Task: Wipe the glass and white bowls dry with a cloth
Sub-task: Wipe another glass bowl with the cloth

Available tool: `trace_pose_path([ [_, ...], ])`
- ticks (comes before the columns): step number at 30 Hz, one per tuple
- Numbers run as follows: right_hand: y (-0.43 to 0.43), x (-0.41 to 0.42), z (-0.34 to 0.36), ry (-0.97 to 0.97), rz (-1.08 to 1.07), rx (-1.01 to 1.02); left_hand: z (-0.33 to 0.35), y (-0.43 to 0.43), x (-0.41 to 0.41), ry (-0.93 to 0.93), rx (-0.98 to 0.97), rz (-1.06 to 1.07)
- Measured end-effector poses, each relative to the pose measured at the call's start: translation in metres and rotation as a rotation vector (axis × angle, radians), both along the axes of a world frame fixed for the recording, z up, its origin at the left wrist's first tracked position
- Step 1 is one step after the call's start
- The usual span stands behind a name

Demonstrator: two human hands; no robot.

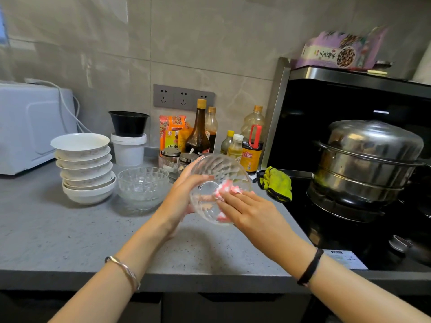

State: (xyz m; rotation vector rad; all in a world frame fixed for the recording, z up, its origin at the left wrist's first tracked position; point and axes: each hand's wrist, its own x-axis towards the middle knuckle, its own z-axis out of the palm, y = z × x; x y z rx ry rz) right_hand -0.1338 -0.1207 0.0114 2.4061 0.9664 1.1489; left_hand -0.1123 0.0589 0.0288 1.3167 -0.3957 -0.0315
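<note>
Glass bowl [219, 187] tilted mid-frame above the grey counter's [70, 241] bare front. Left hand [184, 197] grips its side; right hand [245, 210] presses the pink-white cloth [227, 190] against it with flattish fingers. White bowls [85, 169] are stacked at left.

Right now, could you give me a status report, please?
Left hand holds glass bowl. Right hand presses pink cloth on it. White bowl stack stands clear.

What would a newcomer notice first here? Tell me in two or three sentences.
First, the clear patterned glass bowl, tilted above the grey counter, gripped by the left hand while the right hand presses a pink-and-white cloth against it. Left of it stand a tall stack of white ceramic bowls and more glass bowls. On the black hob at right sits a large shiny steel steamer pot.
</note>
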Motion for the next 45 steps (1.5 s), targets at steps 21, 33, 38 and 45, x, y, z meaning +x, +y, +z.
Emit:
trace_pose_path([
  [21, 0.006, -0.003, -0.034, 0.063, -0.14, 0.041, -0.012, -0.009, -0.005, -0.074, 0.098, 0.188],
  [33, 0.001, -0.006, -0.037, 0.174, 0.043, 0.03, -0.005, -0.007, -0.006, -0.129, 0.119, 0.189],
  [38, -0.028, 0.003, -0.013, -0.078, -0.004, -0.146, 0.006, -0.002, -0.009, -0.084, 0.189, 0.077],
  [45, 0.031, -0.016, -0.004, 0.009, 0.144, 0.43, -0.008, -0.022, -0.017, -0.078, -0.047, 0.11],
])
